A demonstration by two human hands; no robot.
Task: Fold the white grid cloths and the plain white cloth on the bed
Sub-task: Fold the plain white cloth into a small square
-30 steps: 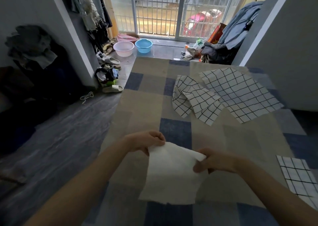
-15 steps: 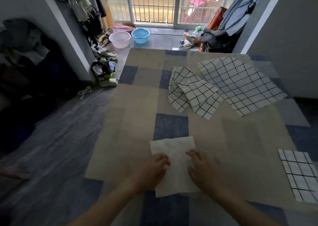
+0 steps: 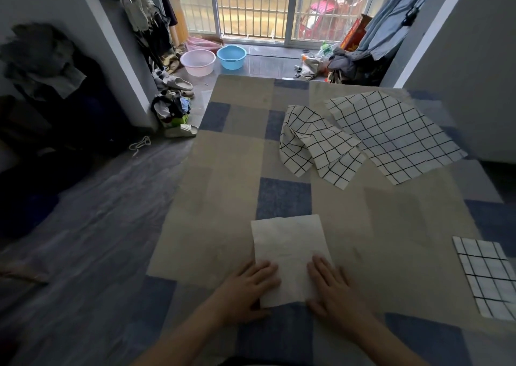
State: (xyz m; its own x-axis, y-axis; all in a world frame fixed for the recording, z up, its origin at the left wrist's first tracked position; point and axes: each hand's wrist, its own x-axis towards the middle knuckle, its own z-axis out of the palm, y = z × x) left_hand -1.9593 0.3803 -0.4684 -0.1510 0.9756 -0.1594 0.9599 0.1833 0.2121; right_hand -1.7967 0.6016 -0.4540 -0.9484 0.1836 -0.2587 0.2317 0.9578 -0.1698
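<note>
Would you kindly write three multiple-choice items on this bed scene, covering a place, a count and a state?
1. Where does the plain white cloth lie?
A. bed's near edge
B. floor
C. in a basin

2. How many grid cloths are on the bed?
A. one
B. three
C. five

3. What are the hands doing?
A. lifting the cloth
B. resting flat on it
C. off the bed

Answers: 1 A, it lies nearest the camera. 2 B, two grid cloths lie far and one at right. 3 B, left hand and right hand press its near corners.
</note>
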